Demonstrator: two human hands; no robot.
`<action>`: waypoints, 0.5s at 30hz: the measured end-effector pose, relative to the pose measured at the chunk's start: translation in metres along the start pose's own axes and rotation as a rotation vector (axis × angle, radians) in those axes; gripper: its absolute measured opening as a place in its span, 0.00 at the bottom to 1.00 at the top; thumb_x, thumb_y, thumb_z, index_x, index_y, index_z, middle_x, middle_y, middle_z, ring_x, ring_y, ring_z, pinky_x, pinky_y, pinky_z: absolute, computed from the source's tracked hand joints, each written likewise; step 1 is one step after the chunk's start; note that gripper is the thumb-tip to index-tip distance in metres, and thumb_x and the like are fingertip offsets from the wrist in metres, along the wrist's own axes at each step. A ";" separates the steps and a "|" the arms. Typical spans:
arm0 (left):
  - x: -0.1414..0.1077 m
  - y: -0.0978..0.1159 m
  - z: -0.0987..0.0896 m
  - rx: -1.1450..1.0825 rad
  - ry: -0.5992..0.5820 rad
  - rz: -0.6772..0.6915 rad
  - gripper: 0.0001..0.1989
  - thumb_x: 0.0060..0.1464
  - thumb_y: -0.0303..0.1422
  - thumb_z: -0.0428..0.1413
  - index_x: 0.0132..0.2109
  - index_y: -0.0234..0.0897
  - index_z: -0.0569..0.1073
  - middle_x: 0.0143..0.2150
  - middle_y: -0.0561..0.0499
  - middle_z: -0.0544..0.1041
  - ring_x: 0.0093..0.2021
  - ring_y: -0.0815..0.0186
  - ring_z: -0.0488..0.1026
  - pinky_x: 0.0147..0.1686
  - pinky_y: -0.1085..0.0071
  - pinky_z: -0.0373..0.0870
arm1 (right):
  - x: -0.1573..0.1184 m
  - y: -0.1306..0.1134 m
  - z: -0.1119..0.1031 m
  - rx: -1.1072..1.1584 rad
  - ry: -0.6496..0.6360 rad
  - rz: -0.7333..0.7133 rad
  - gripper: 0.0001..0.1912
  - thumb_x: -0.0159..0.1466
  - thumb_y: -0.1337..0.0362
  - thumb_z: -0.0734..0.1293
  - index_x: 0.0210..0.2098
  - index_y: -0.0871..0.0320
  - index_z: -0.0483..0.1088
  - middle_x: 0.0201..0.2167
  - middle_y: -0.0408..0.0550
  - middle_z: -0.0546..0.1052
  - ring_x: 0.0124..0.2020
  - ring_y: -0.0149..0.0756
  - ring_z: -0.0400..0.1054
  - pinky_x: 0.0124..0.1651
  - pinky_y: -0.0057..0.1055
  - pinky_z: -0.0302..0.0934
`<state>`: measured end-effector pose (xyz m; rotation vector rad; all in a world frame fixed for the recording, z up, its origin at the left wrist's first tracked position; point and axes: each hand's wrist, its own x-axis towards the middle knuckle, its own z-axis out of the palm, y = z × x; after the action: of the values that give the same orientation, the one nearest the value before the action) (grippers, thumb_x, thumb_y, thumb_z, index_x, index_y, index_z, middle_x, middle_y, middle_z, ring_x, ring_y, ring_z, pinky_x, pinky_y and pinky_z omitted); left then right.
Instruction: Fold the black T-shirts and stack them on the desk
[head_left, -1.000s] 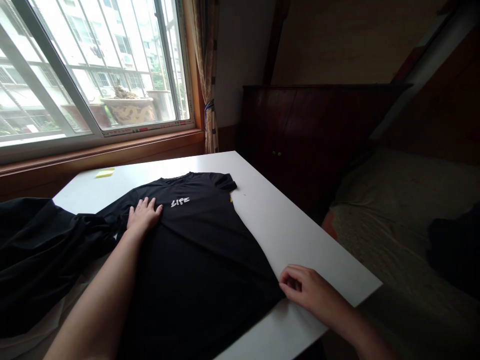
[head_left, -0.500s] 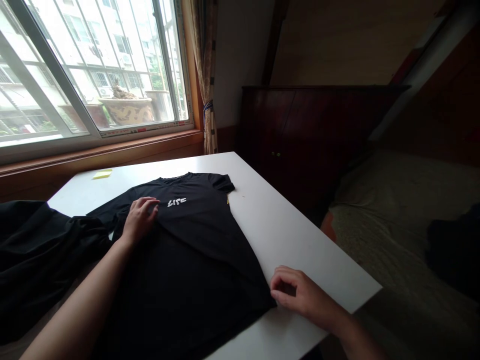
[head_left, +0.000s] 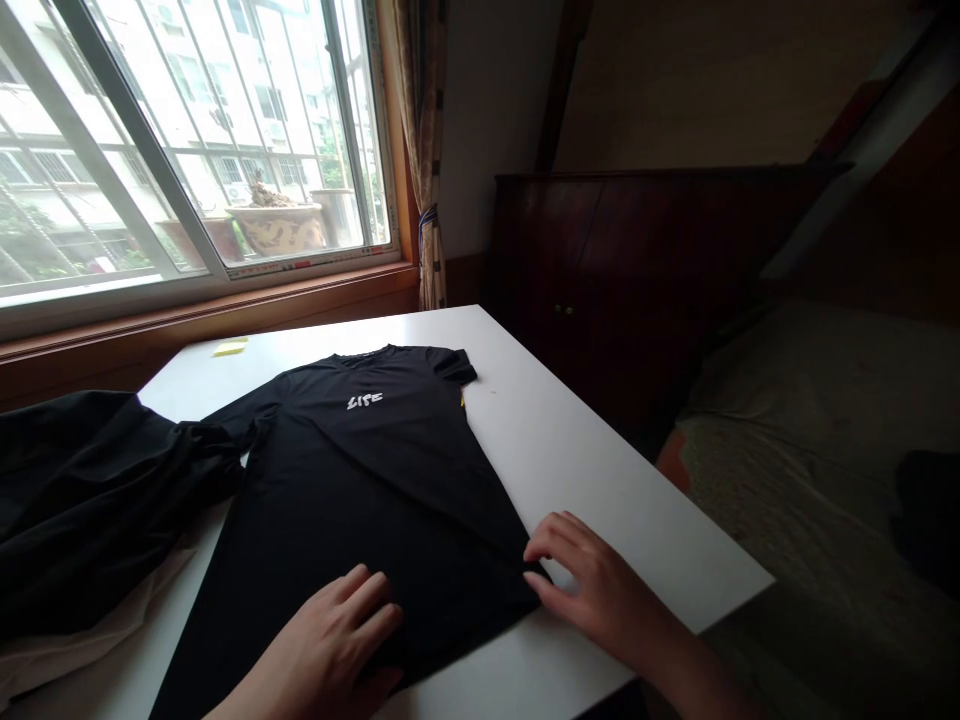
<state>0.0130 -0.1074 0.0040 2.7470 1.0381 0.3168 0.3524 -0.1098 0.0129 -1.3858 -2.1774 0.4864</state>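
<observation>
A black T-shirt (head_left: 352, 500) with white lettering on the chest lies spread on the white table (head_left: 585, 460), its collar toward the window. My left hand (head_left: 337, 630) is over the lower part of the shirt near the hem, fingers bent and a little apart, with nothing visible in it. At the shirt's right hem corner is my right hand (head_left: 581, 575). Its thumb and fingers are parted around the cloth edge without closing on it. Whether the fingertips touch the fabric is hard to tell.
Dark crumpled clothing (head_left: 97, 500) is heaped at the left, over a pale cloth (head_left: 97, 640). A yellow paper note (head_left: 230, 347) lies near the table's far edge. Beyond stand a barred window (head_left: 225, 140), a tied curtain (head_left: 429, 200) and a dark red cabinet (head_left: 600, 240).
My left hand has come back from the shirt's chest to near its hem. My right hand has moved slightly left, and its thumb and fingers have parted. The view has shifted a little.
</observation>
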 end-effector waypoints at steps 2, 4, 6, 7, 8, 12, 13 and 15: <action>-0.004 0.001 0.005 0.031 0.040 0.042 0.09 0.52 0.24 0.60 0.39 0.41 0.71 0.38 0.51 0.73 0.38 0.59 0.69 0.38 0.65 0.70 | 0.003 -0.007 0.006 0.001 -0.044 -0.081 0.14 0.59 0.72 0.72 0.41 0.52 0.70 0.42 0.45 0.73 0.46 0.41 0.68 0.52 0.39 0.62; -0.005 0.001 0.010 0.069 0.092 0.109 0.08 0.54 0.21 0.56 0.36 0.40 0.70 0.34 0.51 0.72 0.33 0.61 0.68 0.33 0.66 0.69 | 0.005 -0.013 0.014 -0.027 -0.073 -0.122 0.20 0.55 0.70 0.76 0.44 0.50 0.71 0.45 0.44 0.74 0.47 0.42 0.68 0.54 0.40 0.62; -0.006 0.001 0.012 0.085 0.147 0.159 0.10 0.57 0.19 0.51 0.35 0.40 0.68 0.30 0.52 0.70 0.29 0.63 0.66 0.29 0.68 0.66 | 0.007 -0.015 0.022 -0.086 -0.065 -0.139 0.23 0.54 0.69 0.77 0.48 0.49 0.71 0.46 0.45 0.74 0.48 0.43 0.68 0.55 0.42 0.62; -0.007 0.001 0.012 0.075 0.178 0.164 0.11 0.59 0.18 0.49 0.35 0.39 0.69 0.29 0.52 0.69 0.28 0.64 0.65 0.27 0.68 0.65 | 0.009 -0.015 0.025 -0.122 -0.050 -0.145 0.24 0.55 0.69 0.77 0.49 0.49 0.71 0.46 0.45 0.74 0.48 0.43 0.68 0.54 0.43 0.62; -0.008 0.002 0.012 0.056 0.216 0.156 0.12 0.60 0.18 0.48 0.36 0.39 0.69 0.29 0.52 0.69 0.27 0.64 0.66 0.26 0.69 0.64 | 0.009 -0.015 0.029 -0.157 -0.034 -0.153 0.23 0.56 0.69 0.76 0.49 0.50 0.71 0.46 0.46 0.74 0.47 0.44 0.68 0.54 0.43 0.62; -0.016 0.000 0.004 -0.039 0.375 0.106 0.11 0.62 0.20 0.48 0.43 0.38 0.71 0.31 0.51 0.71 0.30 0.66 0.69 0.30 0.71 0.69 | 0.011 -0.011 0.033 -0.221 0.029 -0.172 0.12 0.63 0.73 0.68 0.44 0.52 0.71 0.39 0.45 0.75 0.40 0.40 0.68 0.47 0.40 0.62; -0.018 -0.001 0.002 -0.058 0.398 0.102 0.11 0.62 0.20 0.49 0.44 0.38 0.71 0.32 0.50 0.72 0.30 0.66 0.70 0.32 0.71 0.71 | 0.011 -0.010 0.033 -0.211 0.032 -0.174 0.10 0.64 0.72 0.68 0.43 0.53 0.70 0.38 0.45 0.75 0.39 0.40 0.68 0.45 0.39 0.62; -0.021 -0.002 -0.001 -0.091 0.424 0.101 0.12 0.62 0.19 0.50 0.46 0.38 0.72 0.33 0.50 0.73 0.31 0.66 0.71 0.33 0.72 0.72 | 0.009 -0.010 0.031 -0.175 0.027 -0.187 0.10 0.63 0.66 0.71 0.44 0.53 0.70 0.39 0.46 0.74 0.40 0.40 0.68 0.45 0.38 0.62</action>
<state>-0.0038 -0.1193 0.0014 2.7154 0.9412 0.9691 0.3231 -0.1066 -0.0046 -1.2505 -2.3449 0.2108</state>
